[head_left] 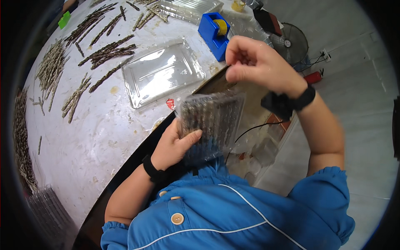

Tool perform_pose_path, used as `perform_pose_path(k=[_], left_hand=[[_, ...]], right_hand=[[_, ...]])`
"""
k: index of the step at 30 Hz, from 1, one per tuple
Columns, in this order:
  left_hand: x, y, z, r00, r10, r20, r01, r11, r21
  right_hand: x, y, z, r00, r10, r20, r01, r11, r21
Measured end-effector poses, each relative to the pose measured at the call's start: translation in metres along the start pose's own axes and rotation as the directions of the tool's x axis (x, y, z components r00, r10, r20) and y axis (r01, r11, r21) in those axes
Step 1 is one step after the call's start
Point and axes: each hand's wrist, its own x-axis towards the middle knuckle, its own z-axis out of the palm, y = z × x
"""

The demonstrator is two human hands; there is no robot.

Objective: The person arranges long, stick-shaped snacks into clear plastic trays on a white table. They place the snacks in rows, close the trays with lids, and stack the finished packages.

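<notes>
Gripping a clear plastic box (pixel 214 121) packed with dark, ridged strands, our left hand (pixel 177 143) pinches it by its left side, the thumb lying across the face and the other fingers mostly hidden behind. We have the box tilted just off the near edge of the white table (pixel 112 146), in front of our blue top (pixel 204 204). Our right hand (pixel 256 62) is raised past that same edge, toward its right end, fingers curled and thumb bent in below them; we cannot tell whether anything is pinched there. Just beside it stands a blue tape dispenser (pixel 214 43) with a yellow roll (pixel 221 27). Next to the near edge we see a shallow clear tray (pixel 164 75) and, between it and the box, a small red scrap (pixel 170 103). Dark braided strands (pixel 108 53) lie toward the far edge, and a paler bundle (pixel 52 64) lies near the left edge. Beyond the table's right end, a fan (pixel 289 43) stands near a red extinguisher (pixel 313 77).
</notes>
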Motion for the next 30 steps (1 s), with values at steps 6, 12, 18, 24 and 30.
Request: perform_pose_path(k=[6, 12, 18, 24, 30], left_hand=[[-0.020, 0.022, 0.001, 0.988, -0.037, -0.152, 0.018, 0.992, -0.125], [-0.054, 0.040, -0.020, 0.944, 0.054, -0.326, -0.175, 0.918, -0.356], [-0.100, 0.053, -0.056, 0.863, 0.129, -0.488, -0.363, 0.830, -0.423], [-0.145, 0.046, -0.073, 0.889, 0.112, -0.445, -0.356, 0.779, -0.516], [-0.202, 0.061, -0.083, 0.756, 0.513, -0.407, -0.650, 0.512, -0.562]], right_hand=[[-0.017, 0.003, 0.074, 0.820, -0.471, -0.326, 0.152, 0.728, -0.669], [-0.033, -0.012, 0.137, 0.880, -0.458, -0.127, 0.269, 0.700, -0.661], [-0.012, -0.029, 0.148, 0.885, -0.439, -0.156, 0.373, 0.868, -0.329], [0.017, -0.044, 0.178, 0.897, 0.136, 0.421, -0.400, 0.653, 0.643], [0.059, -0.088, 0.236, 0.897, -0.148, 0.417, -0.347, 0.350, 0.870]])
